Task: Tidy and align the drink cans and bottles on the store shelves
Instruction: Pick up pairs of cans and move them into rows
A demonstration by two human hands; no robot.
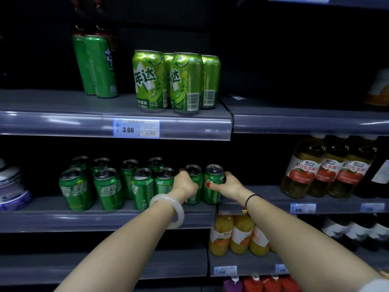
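I log grey store shelving, referenced to the 3.00 price tag (136,129). Its own shelf (52,106) carries tall green cans (97,64) up-left and apple-green cans (168,81) directly above. The shelf below (42,216) holds dark-green cans (109,186); lower right stand apple-juice bottles (322,167) and orange-juice bottles (237,234).

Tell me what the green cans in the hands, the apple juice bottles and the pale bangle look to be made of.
Green cans: likely aluminium, with silvery pull-tab tops and glossy printed sides. Apple juice bottles: clear plastic or glass, I cannot tell which; the yellowish liquid shows through, with paper-like labels. Pale bangle on the left wrist: smooth, milky, translucent, perhaps jade or glass.
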